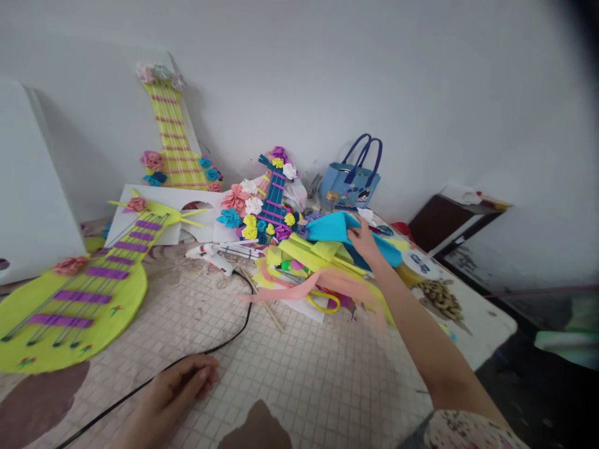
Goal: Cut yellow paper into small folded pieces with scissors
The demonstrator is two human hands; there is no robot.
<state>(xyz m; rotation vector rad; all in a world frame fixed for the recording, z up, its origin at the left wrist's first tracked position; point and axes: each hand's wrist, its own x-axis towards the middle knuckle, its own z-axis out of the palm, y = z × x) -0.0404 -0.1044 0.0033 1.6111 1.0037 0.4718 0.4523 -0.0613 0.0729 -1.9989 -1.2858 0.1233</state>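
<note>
My right hand (362,242) reaches over the paper pile and grips a blue sheet of crepe paper (327,227) between thumb and fingers. My left hand (185,383) rests at the table's near side, fingers curled in against the thumb, with nothing seen in it. Just beyond it runs a black cord (224,343) leading to a white glue gun (213,257). Under and around the blue paper lie yellow strips (318,257), a salmon-pink strip (299,288) and scissors with a yellow handle (325,304). A thin wooden stick (269,310) lies beside them.
At left lies a yellow paper lute (107,299) with purple bars; another yellow instrument (173,137) leans on the wall. A flower-trimmed blue one (274,199) stands mid-back. Behind are a blue handbag (350,184) and glass jar (330,201); peanuts (440,298) lie right.
</note>
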